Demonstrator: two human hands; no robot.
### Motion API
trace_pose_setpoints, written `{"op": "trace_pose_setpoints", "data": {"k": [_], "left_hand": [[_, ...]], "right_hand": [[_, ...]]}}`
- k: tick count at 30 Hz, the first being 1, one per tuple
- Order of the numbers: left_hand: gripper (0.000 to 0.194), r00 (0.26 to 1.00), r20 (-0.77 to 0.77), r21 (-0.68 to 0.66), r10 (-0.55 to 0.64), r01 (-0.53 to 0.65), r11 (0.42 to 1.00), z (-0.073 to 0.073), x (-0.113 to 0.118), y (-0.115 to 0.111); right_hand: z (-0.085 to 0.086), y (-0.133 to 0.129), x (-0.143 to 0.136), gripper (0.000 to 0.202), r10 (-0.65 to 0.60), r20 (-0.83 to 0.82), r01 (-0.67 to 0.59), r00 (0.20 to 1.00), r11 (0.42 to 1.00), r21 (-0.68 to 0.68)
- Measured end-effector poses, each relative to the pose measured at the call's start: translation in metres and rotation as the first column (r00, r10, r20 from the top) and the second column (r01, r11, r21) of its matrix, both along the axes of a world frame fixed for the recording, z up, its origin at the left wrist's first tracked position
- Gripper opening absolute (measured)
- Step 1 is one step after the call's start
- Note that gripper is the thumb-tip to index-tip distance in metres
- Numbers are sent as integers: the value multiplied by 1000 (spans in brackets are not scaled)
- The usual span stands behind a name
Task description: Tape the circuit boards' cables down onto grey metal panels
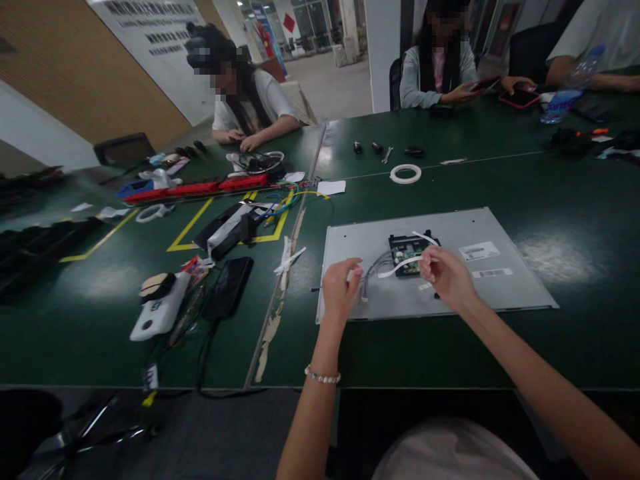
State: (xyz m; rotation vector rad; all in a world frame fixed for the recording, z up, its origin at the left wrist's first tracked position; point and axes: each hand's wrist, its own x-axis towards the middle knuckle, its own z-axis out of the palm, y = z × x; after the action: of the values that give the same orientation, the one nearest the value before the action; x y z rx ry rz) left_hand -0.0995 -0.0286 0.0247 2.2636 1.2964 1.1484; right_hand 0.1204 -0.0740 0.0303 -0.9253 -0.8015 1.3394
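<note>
A flat grey metal panel (500,267) lies on the green table, with an open black module holding a green circuit board (407,255) near its middle. Grey wires (375,268) run left from the board. Over the module, my right hand (445,273) has its fingers pinched at the end of a thin white strip (400,267). My left hand (343,287) is raised over the panel's left part, fingers curved and apart from the thumb, with nothing visible between them. A bracelet is on my left wrist.
On the green table (280,347) lie a tape roll (405,175), a black phone (229,287), a white device (160,310), a black tool (230,230) and red strips (200,189). Two people sit across the table; part of another shows at right beside a bottle (563,103).
</note>
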Motion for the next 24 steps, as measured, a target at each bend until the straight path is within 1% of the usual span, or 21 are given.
{"op": "trace_pose_setpoints", "data": {"k": [1, 2, 3, 5, 8, 10, 11, 12, 13, 15, 16, 17, 19, 21, 24], "left_hand": [[62, 993, 117, -117, 3, 11, 993, 0, 2, 0], [65, 977, 215, -238, -2, 54, 970, 1, 4, -1], [67, 957, 289, -346, -8, 112, 932, 1, 7, -1], [66, 932, 360, -498, -38, 226, 837, 4, 11, -2], [58, 904, 409, -638, -123, 380, 669, 8, 14, -4], [49, 880, 448, -699, -160, 456, 551, 11, 14, -5], [43, 876, 456, -718, -156, 466, 517, 12, 13, -5], [38, 879, 456, -731, -140, 459, 505, 12, 11, -4], [35, 885, 450, -736, -119, 443, 512, 12, 10, -4], [32, 895, 441, -732, -70, 404, 549, 12, 7, -2], [31, 897, 438, -724, -58, 391, 569, 11, 5, -1], [30, 899, 434, -713, -58, 382, 588, 10, 4, 0], [27, 903, 423, -684, -73, 371, 628, 8, 3, 1], [22, 907, 413, -647, -76, 352, 677, 6, 2, 3], [22, 916, 400, -604, -15, 276, 748, 3, 3, 5]], "right_hand": [[-1, -1, -2, 30, -5, 43, 3, 999, 999, 47], [-2, -3, -4, 29, -1, 94, -8, 996, 996, 94], [-3, -5, -7, 29, 13, 152, -34, 988, 990, 136], [-4, -9, -13, 30, 50, 270, -107, 962, 974, 199], [-2, -15, -19, 29, 85, 372, -182, 925, 954, 236], [-2, -17, -21, 25, 82, 398, -187, 914, 955, 232], [-2, -17, -22, 22, 79, 405, -181, 911, 959, 219], [-4, -17, -22, 19, 78, 414, -175, 907, 964, 201], [-5, -16, -23, 20, 80, 430, -172, 899, 969, 179], [-8, -14, -23, 34, 99, 482, -184, 871, 974, 132], [-10, -12, -23, 39, 116, 517, -198, 848, 974, 107], [-11, -11, -22, 40, 135, 553, -214, 822, 973, 81], [-14, -9, -20, 34, 173, 601, -239, 781, 970, 32], [-15, -9, -19, 30, 204, 610, -254, 766, 967, -3], [-17, -9, -18, 27, 224, 601, -264, 767, 964, -24]]}}
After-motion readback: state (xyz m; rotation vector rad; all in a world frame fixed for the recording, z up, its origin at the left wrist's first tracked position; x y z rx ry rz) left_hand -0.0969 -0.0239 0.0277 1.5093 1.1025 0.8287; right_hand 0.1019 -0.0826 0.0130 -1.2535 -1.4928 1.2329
